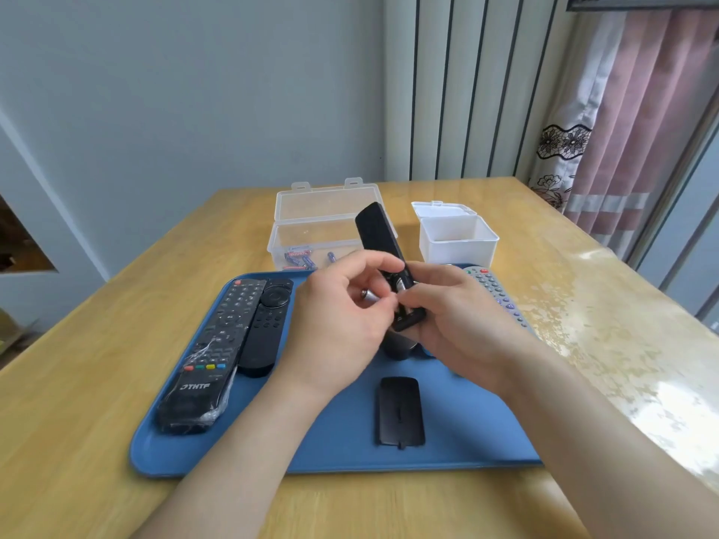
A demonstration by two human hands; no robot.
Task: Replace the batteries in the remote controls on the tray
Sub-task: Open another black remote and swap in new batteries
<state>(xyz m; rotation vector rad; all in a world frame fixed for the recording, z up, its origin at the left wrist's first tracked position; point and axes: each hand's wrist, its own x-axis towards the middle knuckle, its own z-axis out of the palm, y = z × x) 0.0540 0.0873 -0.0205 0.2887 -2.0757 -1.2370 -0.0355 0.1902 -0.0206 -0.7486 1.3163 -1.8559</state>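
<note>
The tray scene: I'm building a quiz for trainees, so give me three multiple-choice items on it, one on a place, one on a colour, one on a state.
1. Where does the loose battery cover lie?
A. in the white box
B. on the tray, nearer the person than the hands
C. on the bare table

2. What colour is the tray?
A. blue
B. red
C. white

3. How is the clear battery box?
A. lid shut
B. lid open
C. lying on its side

Key: 1 B, the cover sits flat on the tray below both hands. 2 A, its surface is blue throughout. 3 B, the lid stands up behind, with batteries visible inside.
</note>
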